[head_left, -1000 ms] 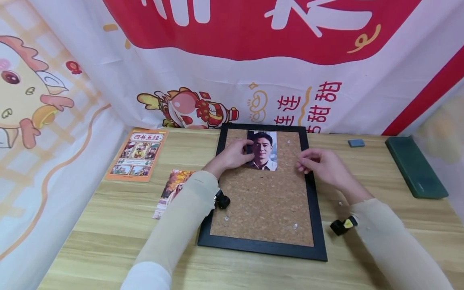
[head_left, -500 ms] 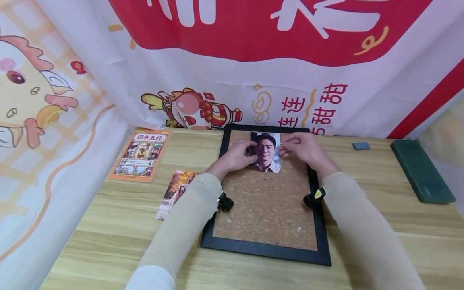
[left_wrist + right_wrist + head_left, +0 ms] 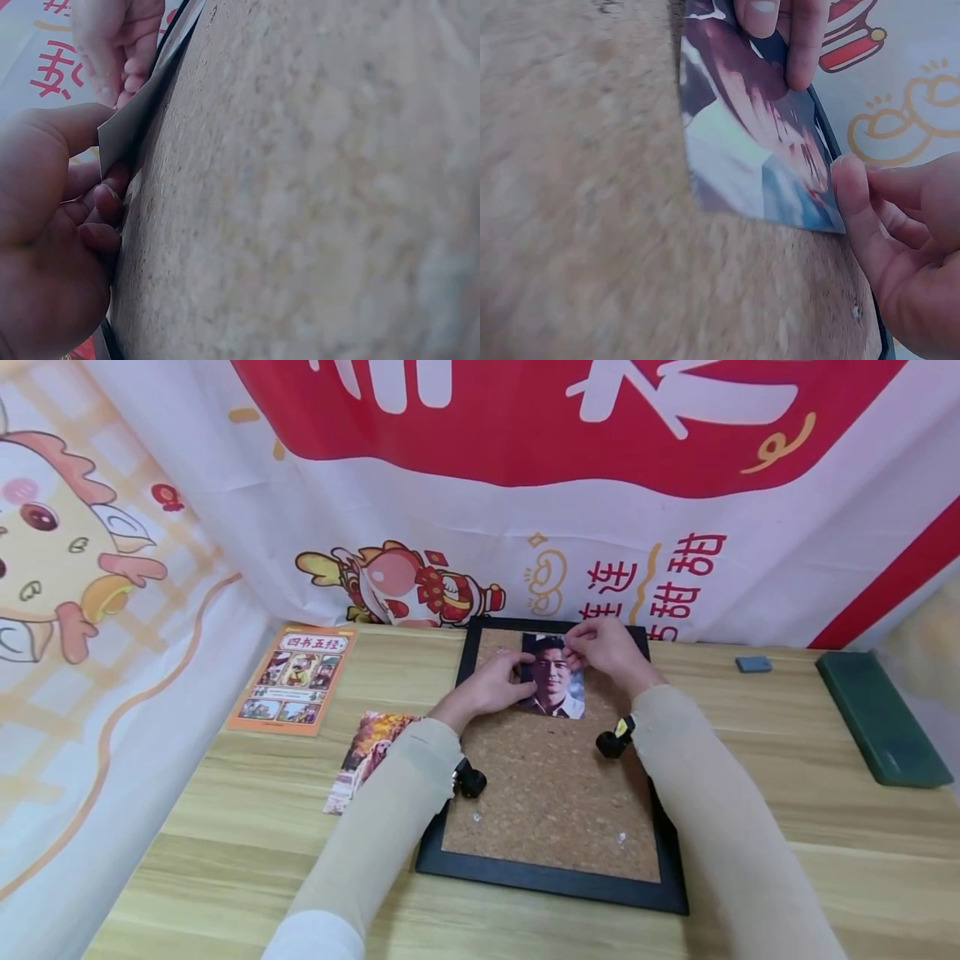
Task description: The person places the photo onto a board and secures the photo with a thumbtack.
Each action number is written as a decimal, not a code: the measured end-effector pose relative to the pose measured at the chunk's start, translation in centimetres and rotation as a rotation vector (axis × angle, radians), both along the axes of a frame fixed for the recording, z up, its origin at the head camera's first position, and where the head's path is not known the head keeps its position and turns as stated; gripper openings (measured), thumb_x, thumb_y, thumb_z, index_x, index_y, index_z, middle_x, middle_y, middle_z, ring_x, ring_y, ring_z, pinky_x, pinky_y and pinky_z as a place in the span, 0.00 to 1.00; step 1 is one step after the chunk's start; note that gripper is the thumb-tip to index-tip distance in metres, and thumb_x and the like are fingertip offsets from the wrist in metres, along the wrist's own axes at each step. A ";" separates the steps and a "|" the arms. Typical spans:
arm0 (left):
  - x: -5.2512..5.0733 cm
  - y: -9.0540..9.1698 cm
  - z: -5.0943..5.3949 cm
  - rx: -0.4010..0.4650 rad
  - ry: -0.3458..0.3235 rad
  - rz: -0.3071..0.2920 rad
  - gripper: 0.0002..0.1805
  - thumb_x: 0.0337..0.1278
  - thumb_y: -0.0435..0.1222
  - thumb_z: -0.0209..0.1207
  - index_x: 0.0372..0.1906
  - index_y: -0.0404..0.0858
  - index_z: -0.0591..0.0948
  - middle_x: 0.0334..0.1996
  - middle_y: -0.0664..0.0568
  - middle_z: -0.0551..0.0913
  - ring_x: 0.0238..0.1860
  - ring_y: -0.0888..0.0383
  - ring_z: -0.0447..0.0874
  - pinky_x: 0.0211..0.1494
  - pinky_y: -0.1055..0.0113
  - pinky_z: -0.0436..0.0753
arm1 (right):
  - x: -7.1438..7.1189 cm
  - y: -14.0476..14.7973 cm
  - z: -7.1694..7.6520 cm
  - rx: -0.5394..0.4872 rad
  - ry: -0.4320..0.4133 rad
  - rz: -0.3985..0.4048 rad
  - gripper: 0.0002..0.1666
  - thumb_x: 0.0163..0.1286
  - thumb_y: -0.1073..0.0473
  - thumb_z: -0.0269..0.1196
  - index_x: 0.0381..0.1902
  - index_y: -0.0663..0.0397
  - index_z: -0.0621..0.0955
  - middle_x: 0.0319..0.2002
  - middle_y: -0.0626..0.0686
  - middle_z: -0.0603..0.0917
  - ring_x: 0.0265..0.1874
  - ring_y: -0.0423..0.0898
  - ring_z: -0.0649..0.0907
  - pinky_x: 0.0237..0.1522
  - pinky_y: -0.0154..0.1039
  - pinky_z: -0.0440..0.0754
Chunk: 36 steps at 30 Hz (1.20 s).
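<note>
A portrait photo (image 3: 557, 687) lies over the upper part of a black-framed cork board (image 3: 555, 802). My left hand (image 3: 495, 681) holds its left edge between thumb and fingers; in the left wrist view the photo's edge (image 3: 133, 120) stands lifted off the cork. At the upper right corner my right hand (image 3: 609, 652) has thumb and index finger pressed together. They seem to pinch a small clear push pin, mostly hidden by the fingertips. Other clear pins, one at lower left (image 3: 477, 817) and one at lower right (image 3: 622, 837), are on the cork.
A second photo with autumn leaves (image 3: 366, 752) lies left of the board, partly under my left sleeve. Beyond it is an orange comic-style booklet (image 3: 295, 681). On the right are a small blue block (image 3: 753, 664) and a long green case (image 3: 885, 718). A printed cloth (image 3: 450, 510) hangs behind.
My right hand has moved left from the board's right edge to the photo's upper right corner. The left hand has kept its hold on the photo's left edge.
</note>
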State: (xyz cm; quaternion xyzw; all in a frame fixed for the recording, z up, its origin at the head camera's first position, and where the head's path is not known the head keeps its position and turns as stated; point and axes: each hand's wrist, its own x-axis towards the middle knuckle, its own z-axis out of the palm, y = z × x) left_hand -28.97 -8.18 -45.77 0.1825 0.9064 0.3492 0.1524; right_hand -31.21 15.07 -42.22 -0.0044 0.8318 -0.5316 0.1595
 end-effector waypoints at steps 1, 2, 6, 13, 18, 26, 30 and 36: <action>0.0 0.0 0.0 0.000 -0.003 0.000 0.32 0.74 0.44 0.64 0.77 0.40 0.75 0.55 0.46 0.80 0.49 0.54 0.77 0.52 0.60 0.78 | -0.2 -0.2 0.0 0.004 -0.005 -0.002 0.15 0.86 0.63 0.55 0.58 0.72 0.80 0.43 0.62 0.90 0.32 0.43 0.89 0.40 0.37 0.91; 0.1 -0.1 0.1 0.000 -0.008 0.000 0.32 0.74 0.45 0.64 0.77 0.40 0.75 0.55 0.46 0.80 0.49 0.54 0.77 0.53 0.61 0.78 | -0.4 -0.3 0.0 0.014 -0.003 0.001 0.15 0.86 0.63 0.55 0.58 0.71 0.81 0.42 0.62 0.90 0.31 0.43 0.89 0.39 0.37 0.91; 0.8 0.0 1.0 0.008 0.006 -0.006 0.31 0.73 0.43 0.64 0.76 0.37 0.75 0.55 0.44 0.80 0.49 0.53 0.77 0.55 0.61 0.78 | -1.2 -0.9 -0.1 0.068 0.016 0.027 0.15 0.86 0.63 0.55 0.56 0.70 0.82 0.39 0.58 0.90 0.29 0.41 0.88 0.35 0.34 0.88; 1.0 0.0 1.3 0.016 0.029 -0.009 0.31 0.74 0.42 0.64 0.76 0.36 0.75 0.55 0.44 0.80 0.48 0.52 0.77 0.56 0.60 0.78 | -2.6 -2.0 -0.5 0.211 0.075 0.033 0.16 0.84 0.63 0.56 0.54 0.69 0.86 0.38 0.56 0.90 0.27 0.37 0.84 0.35 0.31 0.82; 0.9 0.0 1.1 0.005 0.017 -0.001 0.31 0.73 0.43 0.64 0.76 0.37 0.75 0.56 0.45 0.80 0.50 0.54 0.78 0.58 0.60 0.78 | -3.0 -2.6 -0.4 0.218 0.038 0.016 0.14 0.83 0.65 0.57 0.52 0.70 0.87 0.32 0.51 0.88 0.26 0.38 0.84 0.34 0.32 0.82; 0.9 0.2 0.9 0.006 -0.013 0.009 0.31 0.75 0.42 0.63 0.77 0.39 0.74 0.59 0.44 0.81 0.52 0.53 0.79 0.60 0.58 0.80 | -3.1 -3.2 0.1 0.233 -0.019 -0.018 0.13 0.81 0.66 0.58 0.50 0.70 0.86 0.23 0.46 0.84 0.23 0.37 0.83 0.35 0.33 0.84; 0.6 0.2 0.5 -0.003 -0.016 0.017 0.31 0.75 0.44 0.64 0.77 0.41 0.75 0.58 0.47 0.81 0.52 0.55 0.78 0.59 0.60 0.79 | -3.0 -3.4 0.4 0.311 0.001 -0.028 0.12 0.79 0.65 0.59 0.41 0.65 0.87 0.22 0.46 0.84 0.26 0.42 0.84 0.38 0.37 0.81; 1.2 0.2 1.2 0.007 0.002 0.000 0.31 0.75 0.42 0.63 0.77 0.37 0.74 0.59 0.43 0.81 0.54 0.51 0.79 0.62 0.56 0.79 | -2.9 -3.8 0.4 0.428 0.010 -0.076 0.13 0.76 0.60 0.63 0.43 0.68 0.87 0.41 0.59 0.88 0.42 0.54 0.84 0.50 0.47 0.82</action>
